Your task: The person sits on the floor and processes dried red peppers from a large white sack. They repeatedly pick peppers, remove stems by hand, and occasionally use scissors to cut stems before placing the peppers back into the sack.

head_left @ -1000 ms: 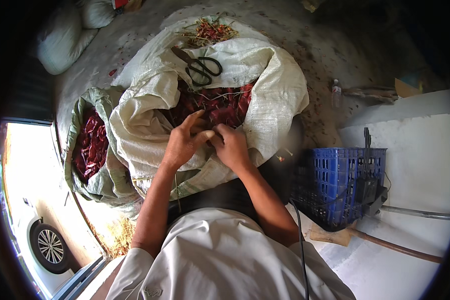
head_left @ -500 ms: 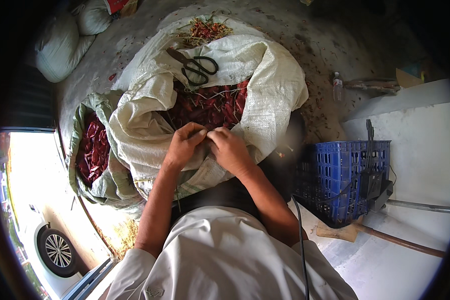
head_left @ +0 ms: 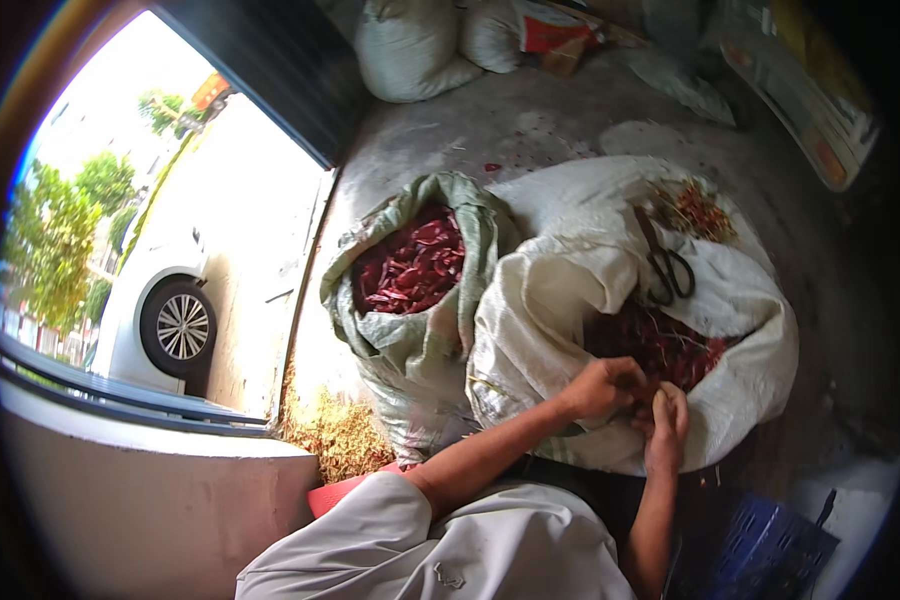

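Note:
My left hand (head_left: 606, 388) and my right hand (head_left: 666, 418) meet at the near rim of a big white woven sack (head_left: 540, 300), fingers closed in a pinch. Something small and dark reddish seems to lie between them, but blur hides what it is. Just beyond my fingers, dried red chillies (head_left: 635, 338) fill the sack's mouth. Black-handled scissors (head_left: 670, 275) rest on its folded far side, beside a small heap of chilli stems (head_left: 700, 212). To the left stands a greenish woven sack (head_left: 370, 340), its top open on more dried red chillies (head_left: 415, 260).
A blue plastic crate (head_left: 760, 545) is at the lower right. Full white sacks (head_left: 410, 50) stand at the back. Yellowish scraps (head_left: 335, 438) lie by the doorway at left, with a white car (head_left: 150, 320) outside. A low wall (head_left: 160, 500) runs at lower left.
My view has swung left, so the sacks and hands appear farther right and more of the doorway shows. My hands stay together over the white sack's near rim, slightly more apart.

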